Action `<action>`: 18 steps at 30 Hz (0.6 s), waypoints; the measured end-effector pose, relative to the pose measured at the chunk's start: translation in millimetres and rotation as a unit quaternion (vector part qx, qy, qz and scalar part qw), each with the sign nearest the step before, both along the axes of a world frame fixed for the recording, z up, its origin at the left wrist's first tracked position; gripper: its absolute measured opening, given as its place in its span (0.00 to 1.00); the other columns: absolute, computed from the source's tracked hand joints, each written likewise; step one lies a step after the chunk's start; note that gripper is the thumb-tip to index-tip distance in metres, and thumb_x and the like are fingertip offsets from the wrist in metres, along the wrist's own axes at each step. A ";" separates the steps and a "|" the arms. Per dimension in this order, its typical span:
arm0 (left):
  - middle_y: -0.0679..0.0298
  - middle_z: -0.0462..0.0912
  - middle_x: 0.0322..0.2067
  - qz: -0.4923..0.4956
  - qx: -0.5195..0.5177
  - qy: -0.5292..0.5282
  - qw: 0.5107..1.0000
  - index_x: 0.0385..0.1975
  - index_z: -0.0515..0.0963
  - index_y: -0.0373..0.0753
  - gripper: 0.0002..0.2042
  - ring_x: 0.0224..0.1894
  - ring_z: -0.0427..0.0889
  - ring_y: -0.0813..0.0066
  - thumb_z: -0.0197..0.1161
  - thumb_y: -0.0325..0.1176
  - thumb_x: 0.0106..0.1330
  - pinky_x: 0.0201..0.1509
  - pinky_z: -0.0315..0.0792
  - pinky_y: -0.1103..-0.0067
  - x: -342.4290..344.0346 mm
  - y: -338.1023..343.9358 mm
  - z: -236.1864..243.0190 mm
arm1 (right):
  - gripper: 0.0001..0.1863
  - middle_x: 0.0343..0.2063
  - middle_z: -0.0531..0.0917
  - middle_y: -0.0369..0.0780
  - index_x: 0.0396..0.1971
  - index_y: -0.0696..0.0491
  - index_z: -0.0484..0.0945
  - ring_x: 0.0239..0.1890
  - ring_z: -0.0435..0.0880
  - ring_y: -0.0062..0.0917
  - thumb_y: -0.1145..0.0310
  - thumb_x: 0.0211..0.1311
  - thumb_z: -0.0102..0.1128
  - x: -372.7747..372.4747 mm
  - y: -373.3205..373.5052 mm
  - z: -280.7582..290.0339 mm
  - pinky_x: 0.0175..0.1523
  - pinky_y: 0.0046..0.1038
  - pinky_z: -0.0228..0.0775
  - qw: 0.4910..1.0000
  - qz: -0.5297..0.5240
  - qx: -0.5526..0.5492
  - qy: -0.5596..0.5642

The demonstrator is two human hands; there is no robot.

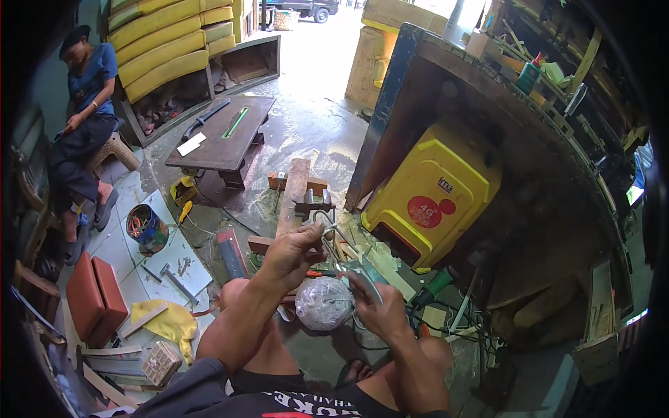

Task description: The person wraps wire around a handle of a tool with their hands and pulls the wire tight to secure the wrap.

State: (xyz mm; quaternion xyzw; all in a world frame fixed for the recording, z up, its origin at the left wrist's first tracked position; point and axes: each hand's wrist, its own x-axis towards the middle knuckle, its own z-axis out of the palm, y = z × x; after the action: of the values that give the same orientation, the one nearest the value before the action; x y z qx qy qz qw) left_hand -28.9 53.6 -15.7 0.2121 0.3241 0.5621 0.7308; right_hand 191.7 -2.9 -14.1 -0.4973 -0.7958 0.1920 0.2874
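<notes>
Sitting well to the left of the fingers, a co-worker [94,83] leans over their lap on a low seat, while closer in on that side stand a tool-filled tin [155,244] and a hammer [181,285] lying on the pale floor covering. At centre, the left hand [296,251] pinches a thin, bent metal piece [332,237] between thumb and curled fingers, the piece projecting just to the right of the fingertips. Its longer run appears to slant down and rightward, toward the other hand, though its lower end is hard to make out. Just ahead of the left fingertips sits a small metal vice [322,207], with a wooden board [296,182] stretching away past it. Below the fingers, between the two hands, rests a plastic-wrapped ball [325,306]. Lower and to the right, the right hand [385,311] is wrapped around a flat grey item [364,287], its kind unclear, tilted up and leftward toward the piece. That slanting line between the hands looks like the relation that counts, with the left hand nearer. Farther right of the right fingers are a green power tool [435,285] and, beyond, a yellow stool [446,184].
</notes>
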 end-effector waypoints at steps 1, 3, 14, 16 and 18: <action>0.67 0.85 0.32 0.017 0.003 0.028 0.999 0.39 0.83 0.38 0.10 0.32 0.82 0.79 0.64 0.38 0.71 0.39 0.77 0.79 -1.3 -2.1 3.0 | 0.14 0.31 0.85 0.52 0.48 0.52 0.84 0.32 0.88 0.40 0.73 0.63 0.61 4.5 4.0 10.0 0.38 0.35 0.78 0.999 -0.014 -0.024 -0.019; 0.66 0.85 0.32 0.009 0.008 0.051 0.999 0.38 0.83 0.37 0.10 0.33 0.83 0.78 0.64 0.38 0.71 0.39 0.78 0.77 -1.5 -3.0 3.5 | 0.11 0.30 0.85 0.52 0.46 0.55 0.84 0.31 0.89 0.36 0.73 0.64 0.61 7.7 6.7 27.4 0.37 0.30 0.77 0.996 -0.069 -0.010 0.063; 0.68 0.76 0.28 0.041 0.140 0.336 0.931 0.35 0.86 0.30 0.17 0.31 0.72 0.77 0.63 0.41 0.71 0.40 0.67 0.78 26.0 -6.8 -5.9 | 0.06 0.26 0.86 0.43 0.34 0.53 0.88 0.25 0.82 0.37 0.69 0.58 0.68 31.9 7.8 55.4 0.33 0.33 0.74 0.994 -0.060 0.092 0.013; 0.66 0.76 0.27 0.058 0.109 0.319 0.940 0.34 0.85 0.29 0.17 0.32 0.72 0.79 0.62 0.40 0.72 0.39 0.67 0.78 26.5 -4.6 -2.2 | 0.07 0.27 0.87 0.40 0.33 0.51 0.89 0.26 0.82 0.34 0.66 0.56 0.69 39.8 4.3 48.4 0.34 0.33 0.76 0.995 -0.035 0.067 -0.060; 0.70 0.76 0.27 0.065 0.110 0.357 0.925 0.33 0.84 0.30 0.15 0.32 0.74 0.82 0.61 0.39 0.72 0.39 0.68 0.82 22.5 -2.2 -8.3 | 0.06 0.24 0.85 0.40 0.32 0.53 0.89 0.25 0.78 0.34 0.69 0.55 0.70 37.3 2.9 46.8 0.33 0.33 0.72 0.998 0.049 0.033 -0.012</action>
State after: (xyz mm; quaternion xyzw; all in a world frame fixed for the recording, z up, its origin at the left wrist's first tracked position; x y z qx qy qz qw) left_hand -6.5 51.4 -24.0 0.4568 0.5127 0.5272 0.5006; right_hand 229.1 0.0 32.7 -0.4501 -0.8286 0.1734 0.2842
